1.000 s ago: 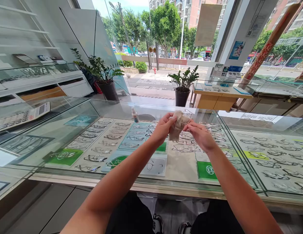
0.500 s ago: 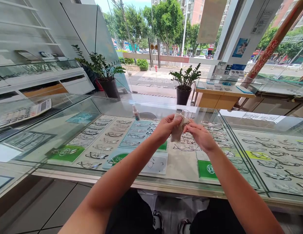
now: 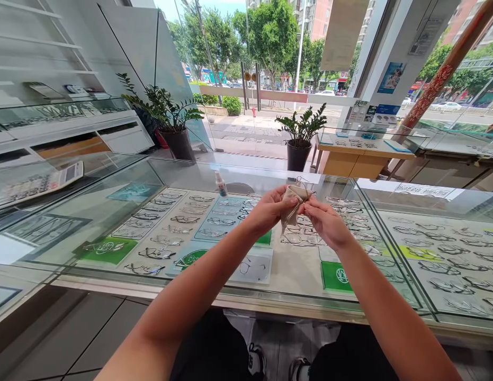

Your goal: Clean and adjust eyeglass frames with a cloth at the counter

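Observation:
Above the glass counter (image 3: 286, 301), my left hand (image 3: 272, 207) pinches a beige cloth (image 3: 290, 207) that is folded over part of a pair of glasses (image 3: 302, 182). The thin frame of the glasses sticks out at the top of the cloth. My right hand (image 3: 324, 218) is closed on the right side of the glasses, its fingertips close to the cloth. A small spray bottle (image 3: 221, 185) stands on the glass to the left of my hands.
Rows of glasses (image 3: 439, 267) lie on trays under the glass, with green cards (image 3: 107, 250) among them. A calculator (image 3: 39, 185) is at the left. Behind the counter are two potted plants (image 3: 298, 153) and a wooden cabinet (image 3: 353, 161).
The cloth has been shifted and bunched higher around the glasses, and its hanging part is narrower. My left fingers have moved slightly. My right hand has stayed almost in place.

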Demonstrator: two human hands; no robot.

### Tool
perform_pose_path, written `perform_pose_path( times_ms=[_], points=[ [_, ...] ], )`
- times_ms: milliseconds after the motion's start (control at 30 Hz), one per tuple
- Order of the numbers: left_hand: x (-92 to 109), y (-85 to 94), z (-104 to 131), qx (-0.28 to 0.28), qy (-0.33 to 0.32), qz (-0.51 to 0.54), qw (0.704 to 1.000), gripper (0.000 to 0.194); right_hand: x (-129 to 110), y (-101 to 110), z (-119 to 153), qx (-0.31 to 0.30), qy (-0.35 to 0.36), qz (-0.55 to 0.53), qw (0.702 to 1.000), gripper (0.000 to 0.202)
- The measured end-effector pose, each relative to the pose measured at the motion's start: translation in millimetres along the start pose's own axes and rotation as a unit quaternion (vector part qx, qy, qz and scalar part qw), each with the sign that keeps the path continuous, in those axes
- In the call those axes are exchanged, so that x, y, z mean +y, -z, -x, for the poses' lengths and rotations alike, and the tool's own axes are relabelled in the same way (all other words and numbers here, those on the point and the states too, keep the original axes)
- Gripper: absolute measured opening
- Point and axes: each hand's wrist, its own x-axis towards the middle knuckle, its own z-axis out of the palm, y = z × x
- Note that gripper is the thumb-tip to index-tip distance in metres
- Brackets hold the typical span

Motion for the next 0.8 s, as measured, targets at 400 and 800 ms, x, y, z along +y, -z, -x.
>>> perform_pose_path(
  times_ms=[400, 800],
  points=[
    [-6.0, -2.1, 1.4, 0.025, 0.002, 0.011, 1.0, 0.045, 3.9, 0.0, -1.3, 0.008, 0.009, 0.019, 1.0, 0.026],
    [-5.5, -1.3, 3.1, 0.049, -0.058, -0.14, 0.987, 0.039, 4.0, 0.4, 1.1, -0.005, 0.001, 0.051, 0.999, 0.026]
  ],
)
